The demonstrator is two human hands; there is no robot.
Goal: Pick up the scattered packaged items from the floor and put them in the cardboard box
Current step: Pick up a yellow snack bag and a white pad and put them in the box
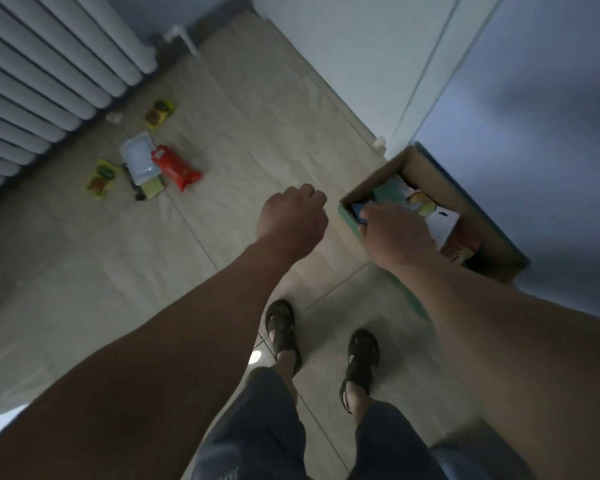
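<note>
While the right hand [392, 230] grips a blue packet [358, 212] over the box [426, 168], it should release low inside. Left hand [293, 216] is clenched, empty; packets [175, 168] wait at ten o'clock.

Bare floor [257, 140] across the middle of the frame. Packets [146, 157] bunched at left beside the radiator [49, 74]. Open box [426, 174] against the right wall, partly filled.

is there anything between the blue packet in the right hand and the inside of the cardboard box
Nothing visible. The right hand holds the blue packet right at the near rim of the open cardboard box, with only packets already lying inside.
</note>
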